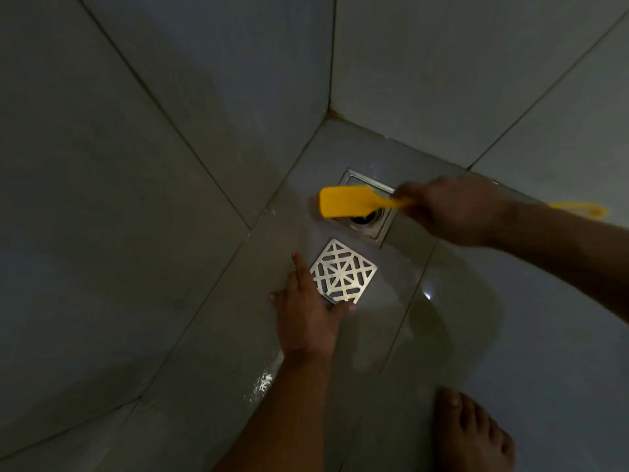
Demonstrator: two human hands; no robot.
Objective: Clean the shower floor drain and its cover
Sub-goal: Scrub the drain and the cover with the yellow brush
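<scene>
The square metal drain frame [381, 229] lies open in the floor corner, its dark hole partly hidden under a yellow brush [347, 206]. My right hand [452, 209] grips the brush handle, with the brush head over the drain's left side. The patterned metal drain cover [343, 271] lies flat on the wet floor just in front of the drain. My left hand [308, 311] rests on the floor at the cover's near-left corner, index finger straight along its left edge, thumb touching its near edge.
Grey tiled walls [170, 114] meet at a corner [329, 110] right behind the drain. The floor tiles [442, 335] are wet and shiny. My bare foot [473, 434] stands at the lower right. The brush handle's yellow end [582, 209] shows behind my right forearm.
</scene>
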